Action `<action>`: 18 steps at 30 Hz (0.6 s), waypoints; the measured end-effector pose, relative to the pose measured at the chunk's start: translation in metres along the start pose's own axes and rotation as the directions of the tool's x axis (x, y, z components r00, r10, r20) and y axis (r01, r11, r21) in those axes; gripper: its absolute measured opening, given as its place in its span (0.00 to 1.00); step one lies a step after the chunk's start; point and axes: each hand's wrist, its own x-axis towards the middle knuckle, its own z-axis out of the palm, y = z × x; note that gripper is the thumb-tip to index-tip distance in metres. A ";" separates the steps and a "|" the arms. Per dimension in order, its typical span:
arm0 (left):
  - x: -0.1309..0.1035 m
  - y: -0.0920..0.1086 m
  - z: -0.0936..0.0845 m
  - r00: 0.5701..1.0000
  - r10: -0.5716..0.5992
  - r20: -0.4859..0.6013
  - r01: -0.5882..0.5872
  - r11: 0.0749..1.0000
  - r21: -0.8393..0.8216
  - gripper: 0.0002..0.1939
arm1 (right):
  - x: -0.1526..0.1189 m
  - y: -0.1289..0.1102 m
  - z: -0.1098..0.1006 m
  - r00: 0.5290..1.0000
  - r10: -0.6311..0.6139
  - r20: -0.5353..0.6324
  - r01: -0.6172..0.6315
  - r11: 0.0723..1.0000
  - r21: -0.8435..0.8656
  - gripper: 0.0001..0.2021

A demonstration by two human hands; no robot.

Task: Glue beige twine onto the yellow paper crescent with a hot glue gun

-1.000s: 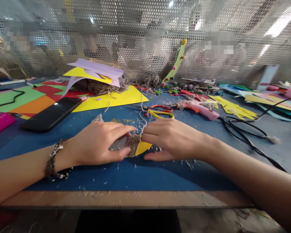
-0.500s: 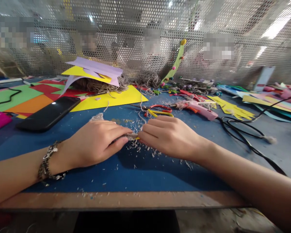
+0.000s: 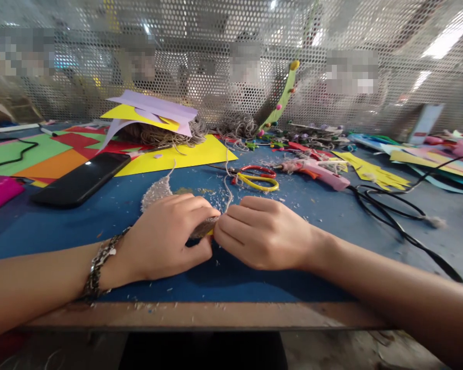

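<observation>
Close to the table's front, my left hand [image 3: 170,236] is closed around a small grey yarn-covered piece [image 3: 205,228] with a bit of yellow at its edge. My right hand [image 3: 262,234] pinches the piece's right end, its knuckles up and its fingertips hidden. A loose grey yarn strand [image 3: 228,190] runs from beside the right fingers toward the back. Just beyond the left hand lies a fuzzy grey curved shape [image 3: 157,192] with a yarn tail; whether it joins the held piece is hidden. Red-and-yellow-handled scissors [image 3: 259,182] lie behind my right hand.
A pink glue gun [image 3: 324,173] with a black cord lies at right. At left are a black phone [image 3: 83,180] and coloured paper sheets [image 3: 50,164]. Yarn bundles [image 3: 154,134] and a green strip with pompoms [image 3: 283,97] stand before a perforated metal screen [image 3: 204,46]; people are behind it.
Both hands have come slightly nearer the table's front edge, still on the grey piece. My left hand has shifted right and turned, uncovering more of the fuzzy grey shape behind it.
</observation>
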 end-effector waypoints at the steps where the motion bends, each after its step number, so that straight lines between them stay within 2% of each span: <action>1: 0.000 0.000 0.000 1.000 0.016 0.004 -0.016 1.000 0.008 0.06 | 0.000 0.000 0.000 1.000 -0.001 0.001 0.001 1.000 0.001 0.12; 5: -0.001 0.003 0.000 0.998 0.069 -0.013 -0.068 0.997 0.045 0.07 | 0.001 -0.002 0.002 1.000 -0.011 -0.002 0.011 1.000 0.008 0.13; 10: 0.000 0.003 0.002 0.998 0.056 -0.001 -0.056 0.997 0.049 0.09 | 0.003 -0.003 0.003 1.000 -0.029 0.006 0.029 0.999 0.020 0.13; 15: -0.001 0.002 0.005 0.998 0.056 0.008 -0.056 0.998 0.032 0.18 | 0.005 -0.004 0.003 0.999 -0.040 0.010 0.040 0.999 0.025 0.13; 18: -0.002 0.002 0.006 0.999 0.052 0.014 -0.052 0.998 0.043 0.20 | 0.005 -0.005 0.003 0.999 -0.037 0.009 0.037 0.999 0.022 0.13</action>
